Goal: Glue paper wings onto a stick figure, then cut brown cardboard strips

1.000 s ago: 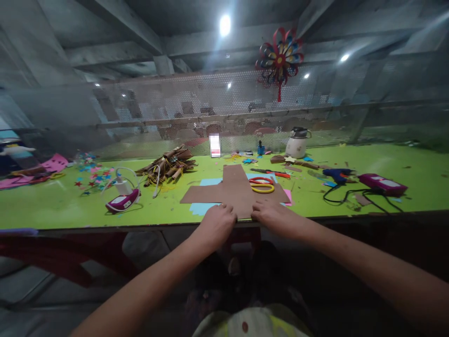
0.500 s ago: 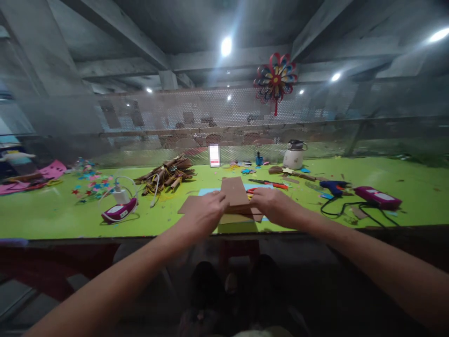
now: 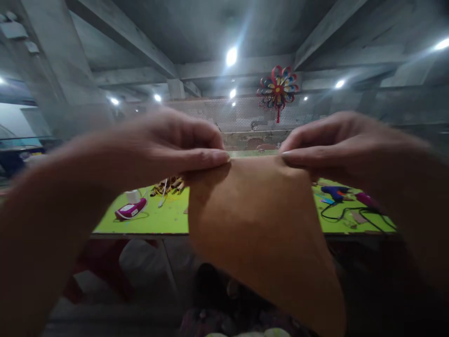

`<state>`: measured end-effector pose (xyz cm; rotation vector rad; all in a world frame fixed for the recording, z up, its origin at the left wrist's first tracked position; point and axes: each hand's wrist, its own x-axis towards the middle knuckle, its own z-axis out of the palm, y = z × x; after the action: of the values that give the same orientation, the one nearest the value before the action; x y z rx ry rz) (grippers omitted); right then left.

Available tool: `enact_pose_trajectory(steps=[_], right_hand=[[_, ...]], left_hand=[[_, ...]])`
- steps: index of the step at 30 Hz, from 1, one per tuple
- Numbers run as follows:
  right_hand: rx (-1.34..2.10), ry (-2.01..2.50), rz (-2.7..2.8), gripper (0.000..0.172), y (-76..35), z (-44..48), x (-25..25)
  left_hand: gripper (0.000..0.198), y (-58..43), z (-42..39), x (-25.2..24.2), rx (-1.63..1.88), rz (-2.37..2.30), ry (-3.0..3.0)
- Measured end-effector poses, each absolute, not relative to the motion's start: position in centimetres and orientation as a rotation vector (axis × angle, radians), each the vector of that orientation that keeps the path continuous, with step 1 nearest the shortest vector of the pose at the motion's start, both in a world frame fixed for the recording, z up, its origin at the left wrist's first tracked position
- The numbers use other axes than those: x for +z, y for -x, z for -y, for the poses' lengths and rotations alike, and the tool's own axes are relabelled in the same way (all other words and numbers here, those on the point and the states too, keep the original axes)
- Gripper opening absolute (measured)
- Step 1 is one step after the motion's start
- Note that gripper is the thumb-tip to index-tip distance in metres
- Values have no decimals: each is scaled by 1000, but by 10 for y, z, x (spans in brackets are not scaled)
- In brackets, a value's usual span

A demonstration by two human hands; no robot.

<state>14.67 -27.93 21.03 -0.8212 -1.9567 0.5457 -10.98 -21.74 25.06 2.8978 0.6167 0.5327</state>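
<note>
A brown sheet [image 3: 256,220], slightly bent and blurred by motion, hangs close in front of the camera, above the table's front edge. My left hand [image 3: 175,145] pinches its top edge near the left corner, thumb toward me. Near the right corner, my right hand [image 3: 336,140] grips the same edge between thumb and fingers. The sheet and hands hide the middle of the table.
On the green table [image 3: 171,220] are a purple power strip [image 3: 130,209] with a white plug at left, rolled brown sticks [image 3: 177,185], and a blue glue gun [image 3: 335,192] with black cable at right. A red stool [image 3: 105,267] stands below left.
Both hands have risen from the table toward the camera, and the brown sheet now hangs between them. The view has tilted up slightly.
</note>
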Motion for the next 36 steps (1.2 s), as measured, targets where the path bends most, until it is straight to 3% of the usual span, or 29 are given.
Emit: enact_pose_trajectory(steps=[3,7,12,18,22,29,36], right_hand=[[981,964,1902,17,-157,222,173],[1385,1160,1761,29,-170,158,83],[1263,1318,2016,34,-182,140,25],[559,1387,2543,28,-179,142,33],[186,1468,2504,26,-169,148,21],[534,1373,2203,22,-169,141,-6],[444,1447,2227,19,-167,136,-7]], left_hand=[[31,94,169,207,275,-701,-2533],[37,82,110,98,177,-698,-2037],[39,69,98,13,254,-728,-1833],[30,57,91,10,417,-820,-2408],[28,56,89,5,429,-870,-2552],[30,57,85,3,376,-811,-2481],[29,48,59,7,194,-703,-2429]])
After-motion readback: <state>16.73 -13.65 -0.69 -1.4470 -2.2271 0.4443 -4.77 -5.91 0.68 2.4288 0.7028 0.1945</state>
